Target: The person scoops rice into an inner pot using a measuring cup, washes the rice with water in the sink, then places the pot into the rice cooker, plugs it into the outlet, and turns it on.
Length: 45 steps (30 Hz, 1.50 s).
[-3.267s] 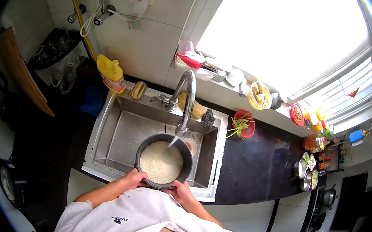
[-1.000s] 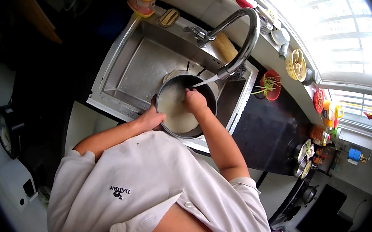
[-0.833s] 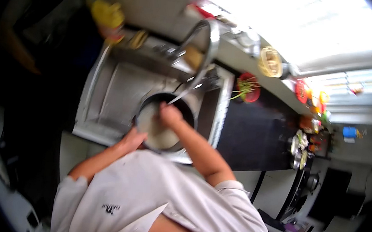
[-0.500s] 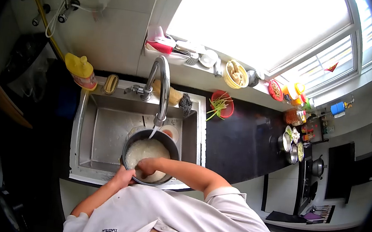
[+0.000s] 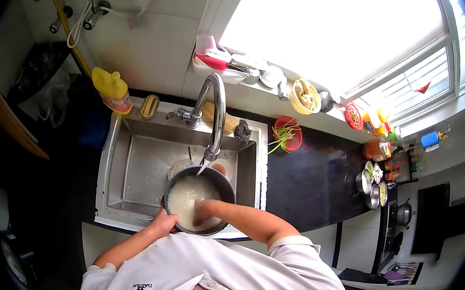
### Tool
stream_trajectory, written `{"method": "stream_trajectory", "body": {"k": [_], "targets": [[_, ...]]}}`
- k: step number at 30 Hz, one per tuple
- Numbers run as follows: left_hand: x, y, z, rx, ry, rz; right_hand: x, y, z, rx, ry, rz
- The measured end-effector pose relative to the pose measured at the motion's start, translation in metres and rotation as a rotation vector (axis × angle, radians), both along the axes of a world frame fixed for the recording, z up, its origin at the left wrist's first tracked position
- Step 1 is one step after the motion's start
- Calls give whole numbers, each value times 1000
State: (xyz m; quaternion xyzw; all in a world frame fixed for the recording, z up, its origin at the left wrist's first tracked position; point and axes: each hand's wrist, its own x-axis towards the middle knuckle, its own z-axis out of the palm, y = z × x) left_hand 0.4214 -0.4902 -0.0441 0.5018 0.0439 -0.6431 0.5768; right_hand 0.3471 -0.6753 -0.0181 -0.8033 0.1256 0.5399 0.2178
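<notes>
A dark grey pot (image 5: pixel 229 195) is at the front of the steel sink (image 5: pixel 130 163), holding cloudy whitish water with pale grains (image 5: pixel 185 196) that look like rice. My left hand (image 5: pixel 163 222) grips the pot's near-left rim. Inside the pot, my right hand (image 5: pixel 203 212) is sunk in the water, its fingers hidden. Water runs from the curved chrome faucet (image 5: pixel 217 110) into the pot. Behind the pot, partly covered by it, a small dish (image 5: pixel 222 168) with something orange-brown lies in the sink.
A yellow-capped bottle (image 5: pixel 111 91) and a brush (image 5: pixel 149 106) stand at the sink's back left. Right of the sink, a red basket (image 5: pixel 289 134) holds green stalks on the black counter (image 5: pixel 314 169). Metal bowls (image 5: pixel 373 195) with food sit farther right. A yellow basket (image 5: pixel 305 96) is on the sill.
My right hand has shifted slightly rightward within the pot. My left hand keeps its hold on the rim, and the water still runs. The whole view has moved a little.
</notes>
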Motion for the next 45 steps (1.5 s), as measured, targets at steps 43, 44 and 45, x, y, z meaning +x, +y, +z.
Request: {"method": "stream_trajectory", "body": {"k": [43,44,45], "targets": [[1,-2,40,49,-206,7,17,-15,-4,-192,-641,-51],[1,-2,40,44,-212,-7,20,-6,-8,-193,-583,-61],[2,-1,39,41,-217,-22,23,4,-12,-193,-525,-72]]}}
